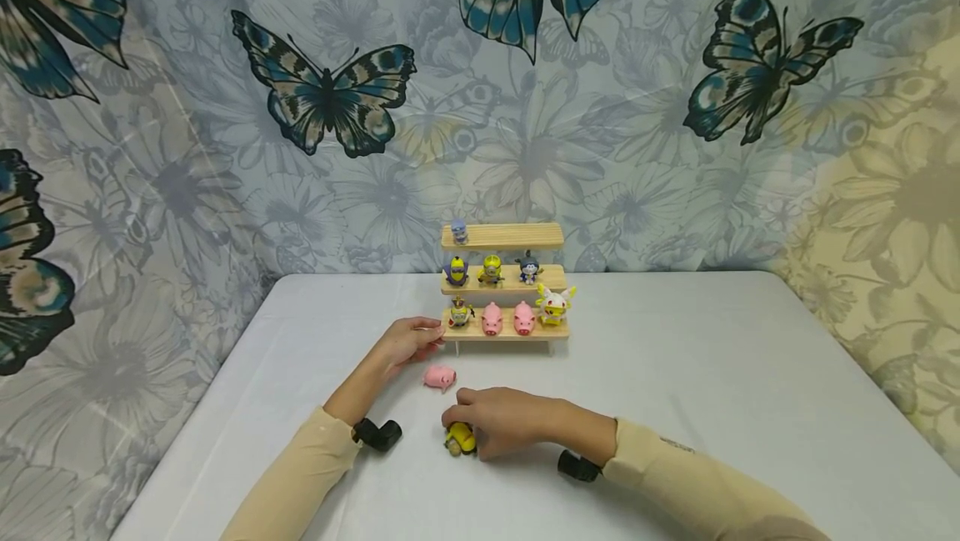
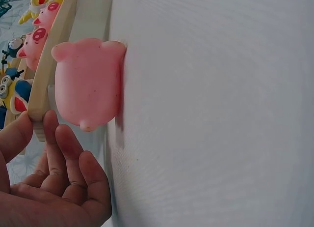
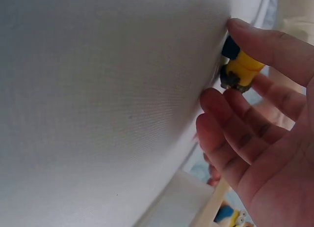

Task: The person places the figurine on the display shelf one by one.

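Observation:
In the head view my left hand [image 1: 408, 342] is at the left end of the wooden display shelf [image 1: 506, 338]. Its thumb and forefinger pinch the corner of the bottom board [image 2: 38, 101] in the left wrist view. My right hand [image 1: 506, 423] is low over the table, thumb and fingers bent around a yellow minion figurine [image 1: 460, 439] that lies on its side. The right wrist view shows the figurine's yellow body [image 3: 244, 68] between thumb and fingertips. A pink pig figurine [image 1: 439, 377] lies on the table between the hands, in front of the shelf.
Two pink pigs [image 1: 507, 320], a crowned minion [image 1: 460, 313] and a white-and-yellow figurine [image 1: 553, 306] stand on the bottom tier. The middle tier bears several figurines, among them a dark blue one [image 1: 528, 268]. A small bluish figurine [image 1: 459, 231] is on top. Butterfly-patterned cloth [image 1: 360, 207] hangs behind.

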A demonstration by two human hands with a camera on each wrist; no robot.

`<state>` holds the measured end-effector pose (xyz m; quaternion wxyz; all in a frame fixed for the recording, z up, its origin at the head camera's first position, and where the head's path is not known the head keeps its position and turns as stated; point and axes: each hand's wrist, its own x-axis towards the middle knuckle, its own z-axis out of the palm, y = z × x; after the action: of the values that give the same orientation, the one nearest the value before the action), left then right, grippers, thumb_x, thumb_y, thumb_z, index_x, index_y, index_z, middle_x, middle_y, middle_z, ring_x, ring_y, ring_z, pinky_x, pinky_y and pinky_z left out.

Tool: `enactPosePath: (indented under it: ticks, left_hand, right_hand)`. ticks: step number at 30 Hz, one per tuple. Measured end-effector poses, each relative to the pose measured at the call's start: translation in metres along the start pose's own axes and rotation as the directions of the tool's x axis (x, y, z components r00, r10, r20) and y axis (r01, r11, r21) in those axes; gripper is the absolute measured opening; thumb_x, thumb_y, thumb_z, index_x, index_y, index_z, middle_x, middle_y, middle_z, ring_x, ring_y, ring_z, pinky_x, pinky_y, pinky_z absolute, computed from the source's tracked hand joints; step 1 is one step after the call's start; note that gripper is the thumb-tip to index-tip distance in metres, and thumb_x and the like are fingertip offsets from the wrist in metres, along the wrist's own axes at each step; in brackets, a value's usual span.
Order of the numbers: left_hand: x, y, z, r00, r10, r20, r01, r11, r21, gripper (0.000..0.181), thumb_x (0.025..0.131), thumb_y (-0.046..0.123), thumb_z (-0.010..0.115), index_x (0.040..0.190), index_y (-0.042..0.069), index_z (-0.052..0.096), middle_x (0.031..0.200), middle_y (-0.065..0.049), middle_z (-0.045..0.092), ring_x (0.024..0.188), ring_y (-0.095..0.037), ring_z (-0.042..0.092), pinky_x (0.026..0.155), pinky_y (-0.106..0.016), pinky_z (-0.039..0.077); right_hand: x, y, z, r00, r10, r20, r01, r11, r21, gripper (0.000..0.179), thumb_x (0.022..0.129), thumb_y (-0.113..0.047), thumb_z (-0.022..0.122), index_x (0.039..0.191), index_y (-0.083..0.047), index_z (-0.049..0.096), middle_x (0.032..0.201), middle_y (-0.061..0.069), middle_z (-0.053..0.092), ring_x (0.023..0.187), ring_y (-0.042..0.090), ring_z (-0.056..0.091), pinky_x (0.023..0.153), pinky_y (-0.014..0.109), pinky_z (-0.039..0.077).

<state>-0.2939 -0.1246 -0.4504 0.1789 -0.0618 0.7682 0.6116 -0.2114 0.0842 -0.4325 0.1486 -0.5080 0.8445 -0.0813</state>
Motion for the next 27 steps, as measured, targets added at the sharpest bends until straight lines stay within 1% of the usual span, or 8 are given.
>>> enactPosePath:
  ticks: [5,8,11,16,19,24,27]
  left_hand:
    - [0.000,-0.001,-0.001,1.000,0.000,0.010,0.000,1.000,-0.007,0.041,0.096,0.023,0.062,0.130,-0.001,0.057,0.083,0.004,0.069,0.070,-0.006,0.059,0.065,-0.021,0.046]
    - [-0.001,0.000,0.000,1.000,-0.008,0.004,0.009,1.000,-0.015,0.040,0.096,0.021,0.062,0.129,-0.001,0.058,0.083,0.004,0.069,0.071,-0.006,0.059,0.066,-0.022,0.046]
    - [-0.001,0.001,0.000,1.000,-0.011,0.001,0.011,1.000,-0.013,0.039,0.096,0.022,0.063,0.128,0.000,0.058,0.083,0.004,0.069,0.071,-0.007,0.059,0.065,-0.022,0.046]
    - [-0.002,0.003,0.001,1.000,-0.013,0.001,0.013,1.000,-0.007,0.039,0.096,0.022,0.062,0.129,0.001,0.058,0.083,0.005,0.069,0.072,-0.006,0.060,0.066,-0.022,0.047]
    - [-0.002,0.003,0.000,1.000,-0.012,0.000,0.012,1.000,-0.006,0.039,0.096,0.022,0.062,0.129,0.001,0.058,0.083,0.005,0.069,0.072,-0.006,0.060,0.066,-0.022,0.047]
    - [-0.001,0.001,0.000,1.000,-0.010,0.000,0.010,1.000,-0.007,0.039,0.096,0.022,0.062,0.129,0.000,0.058,0.083,0.004,0.069,0.071,-0.006,0.059,0.065,-0.022,0.046]
    - [-0.001,0.001,-0.001,1.000,-0.011,0.001,0.011,1.000,-0.014,0.040,0.096,0.022,0.062,0.129,-0.001,0.057,0.083,0.004,0.069,0.071,-0.006,0.059,0.065,-0.022,0.046]
  right_hand:
    - [0.002,-0.004,-0.001,1.000,0.007,-0.005,-0.007,1.000,-0.022,0.052,0.078,-0.023,0.082,0.124,-0.022,0.059,0.103,-0.009,0.054,0.084,-0.001,0.050,0.081,0.016,0.045]
    - [0.002,-0.006,-0.002,1.000,0.002,-0.006,-0.003,0.999,-0.032,0.051,0.077,-0.028,0.083,0.123,-0.021,0.060,0.103,-0.008,0.055,0.085,-0.002,0.051,0.082,0.016,0.046]
    - [0.003,-0.007,-0.004,1.000,-0.011,-0.015,0.010,0.999,-0.051,0.050,0.078,-0.031,0.082,0.123,-0.020,0.062,0.102,-0.008,0.056,0.084,-0.002,0.051,0.079,0.016,0.046]
    - [0.005,-0.007,-0.004,0.999,-0.031,-0.027,0.029,0.996,-0.084,0.044,0.084,-0.031,0.075,0.124,-0.018,0.064,0.099,-0.007,0.056,0.079,-0.002,0.046,0.074,0.014,0.043]
    - [0.006,-0.008,-0.004,0.998,-0.044,-0.037,0.041,0.996,-0.084,0.042,0.086,-0.033,0.073,0.124,-0.016,0.066,0.098,-0.006,0.057,0.077,-0.002,0.045,0.073,0.014,0.043]
    - [0.009,-0.010,-0.003,0.998,-0.045,-0.041,0.041,0.996,-0.082,0.042,0.085,-0.036,0.075,0.121,-0.014,0.067,0.097,-0.005,0.058,0.076,-0.002,0.044,0.073,0.014,0.042]
    - [0.011,-0.011,-0.001,0.998,-0.036,-0.048,0.032,0.996,-0.083,0.043,0.082,-0.038,0.077,0.117,-0.014,0.067,0.091,-0.007,0.055,0.073,-0.002,0.042,0.070,0.014,0.040]
